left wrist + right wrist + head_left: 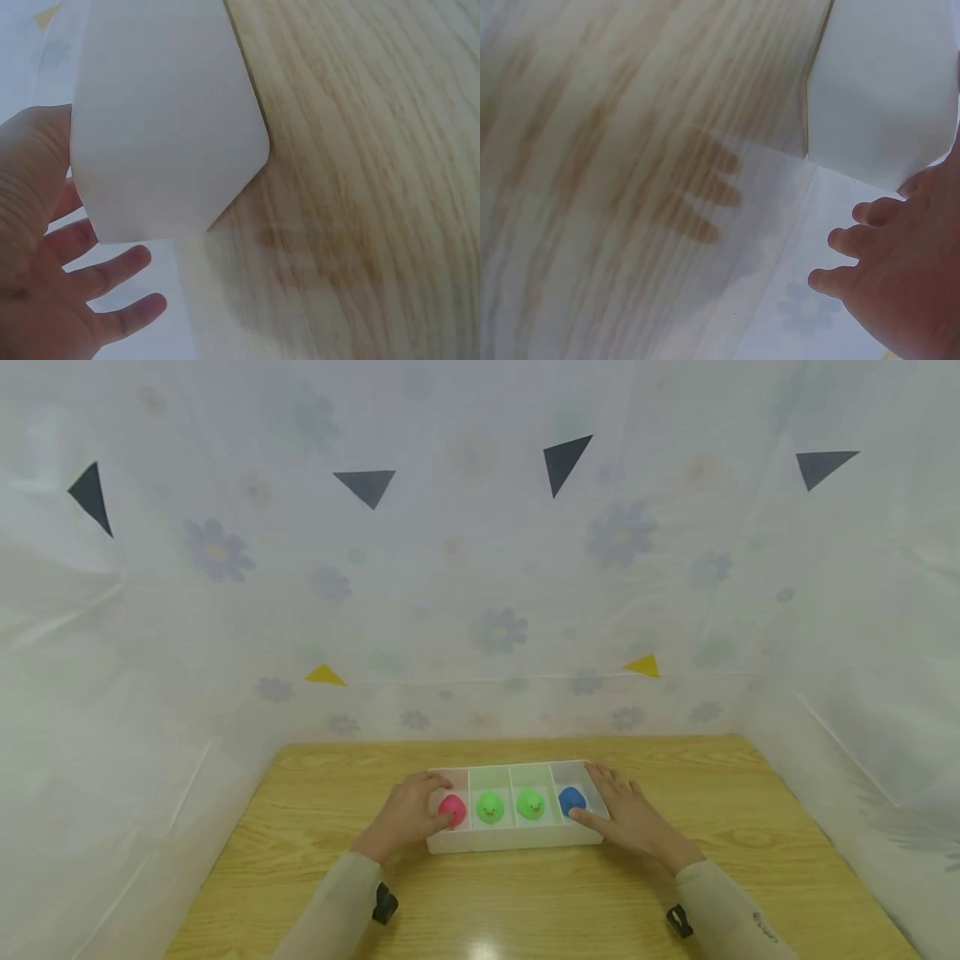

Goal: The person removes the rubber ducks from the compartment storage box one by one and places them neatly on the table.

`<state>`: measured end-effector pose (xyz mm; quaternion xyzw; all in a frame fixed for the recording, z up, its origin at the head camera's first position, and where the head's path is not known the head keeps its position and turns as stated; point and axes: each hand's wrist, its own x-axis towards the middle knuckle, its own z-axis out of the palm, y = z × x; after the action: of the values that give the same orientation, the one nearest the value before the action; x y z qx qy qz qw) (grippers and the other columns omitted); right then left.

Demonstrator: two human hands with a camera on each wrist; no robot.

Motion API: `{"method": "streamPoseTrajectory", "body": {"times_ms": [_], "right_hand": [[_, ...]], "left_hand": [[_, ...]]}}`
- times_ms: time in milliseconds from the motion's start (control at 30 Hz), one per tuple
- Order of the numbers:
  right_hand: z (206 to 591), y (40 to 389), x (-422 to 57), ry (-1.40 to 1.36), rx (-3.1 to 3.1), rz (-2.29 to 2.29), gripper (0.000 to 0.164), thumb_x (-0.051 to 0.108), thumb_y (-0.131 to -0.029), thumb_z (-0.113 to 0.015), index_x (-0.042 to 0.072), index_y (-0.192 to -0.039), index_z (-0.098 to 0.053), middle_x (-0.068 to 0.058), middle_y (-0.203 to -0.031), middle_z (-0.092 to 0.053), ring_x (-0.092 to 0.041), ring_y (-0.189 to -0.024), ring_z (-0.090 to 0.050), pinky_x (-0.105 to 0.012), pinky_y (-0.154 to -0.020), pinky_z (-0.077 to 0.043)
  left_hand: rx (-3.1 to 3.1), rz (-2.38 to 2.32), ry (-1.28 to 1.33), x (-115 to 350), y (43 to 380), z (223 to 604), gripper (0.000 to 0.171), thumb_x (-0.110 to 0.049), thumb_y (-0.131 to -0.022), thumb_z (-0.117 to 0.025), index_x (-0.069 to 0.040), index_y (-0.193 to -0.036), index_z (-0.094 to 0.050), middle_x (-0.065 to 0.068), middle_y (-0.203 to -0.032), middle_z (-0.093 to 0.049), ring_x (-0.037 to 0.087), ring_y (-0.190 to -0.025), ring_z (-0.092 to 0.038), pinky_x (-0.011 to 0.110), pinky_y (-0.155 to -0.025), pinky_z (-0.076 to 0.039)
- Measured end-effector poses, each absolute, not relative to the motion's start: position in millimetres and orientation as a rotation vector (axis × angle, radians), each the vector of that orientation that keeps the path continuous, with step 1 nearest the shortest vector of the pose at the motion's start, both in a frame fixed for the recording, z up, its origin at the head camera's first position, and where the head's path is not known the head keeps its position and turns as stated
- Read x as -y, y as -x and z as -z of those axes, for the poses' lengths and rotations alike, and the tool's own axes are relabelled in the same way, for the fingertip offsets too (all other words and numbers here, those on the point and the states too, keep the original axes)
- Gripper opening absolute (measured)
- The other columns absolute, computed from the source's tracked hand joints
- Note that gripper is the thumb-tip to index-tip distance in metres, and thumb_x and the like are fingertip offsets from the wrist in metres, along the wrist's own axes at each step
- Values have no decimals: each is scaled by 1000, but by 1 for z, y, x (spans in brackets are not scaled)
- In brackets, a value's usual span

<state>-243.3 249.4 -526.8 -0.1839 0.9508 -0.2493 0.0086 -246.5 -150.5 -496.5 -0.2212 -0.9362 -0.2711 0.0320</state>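
A white tray (pixel 517 838) with several compartments in a row lies on the wooden table. From left to right it holds a pink round toy (pixel 452 807), a green round toy with a small face (pixel 491 808), a second green one (pixel 531 804) and a blue round toy (pixel 572 800). My left hand (pixel 408 814) grips the tray's left end, thumb over the rim by the pink toy. At the right end my right hand (pixel 633 818) holds the tray, its thumb overlapping the blue toy and its fingers along the back corner. Both wrist views show the tray's plain end walls (pixel 169 112) (pixel 885 90).
The wooden table (pixel 525 902) reaches to a pale flowered sheet (pixel 495 560) at the back and sides. Dark triangles (pixel 367 485) and yellow triangles (pixel 326 675) are on the sheet. Black straps (pixel 385 903) show near both sleeves.
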Motion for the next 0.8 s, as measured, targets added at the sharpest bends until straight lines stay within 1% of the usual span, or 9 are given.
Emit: {"method": "streamPoseTrajectory", "body": {"times_ms": [200,367,567,633,800], "right_hand": [[530,243,-249,558,-2954,795,94,64,-103,-54,14,-171,-14,-21,-175,-20,-50,-160,-18,-78,-123,-9],[533,245,-250,548,-2935,836,92,63,-103,-54,17,-171,-12,-20,-175,-20,-50,-160,-18,-78,-123,-7],[536,245,-251,516,-2896,865,92,63,-104,-52,17,-172,-8,-22,-174,-20,-52,-159,-17,-78,-123,-5],[536,245,-251,513,-2893,864,92,63,-105,-51,19,-172,-7,-22,-175,-20,-52,-159,-17,-77,-123,-5],[537,246,-250,509,-2890,865,92,64,-105,-51,18,-172,-7,-20,-175,-18,-52,-160,-16,-77,-123,-5]], "left_hand": [[2940,824,705,149,253,497,41,-15,-83,-85,-1,-120,-73,17,-128,-70,41,-118,-65,61,-102,-53],[2972,797,718,148,256,499,31,-15,-84,-86,-3,-109,-75,15,-124,-70,37,-112,-67,55,-98,-56],[2982,781,722,146,257,497,27,-17,-81,-89,-3,-101,-76,13,-118,-70,35,-106,-67,54,-94,-57],[2983,771,725,146,257,497,27,-17,-81,-89,-4,-100,-77,12,-118,-70,34,-104,-67,53,-92,-57],[2984,745,734,146,258,496,28,-19,-80,-90,-4,-100,-77,12,-118,-71,34,-102,-67,52,-88,-57]]}}
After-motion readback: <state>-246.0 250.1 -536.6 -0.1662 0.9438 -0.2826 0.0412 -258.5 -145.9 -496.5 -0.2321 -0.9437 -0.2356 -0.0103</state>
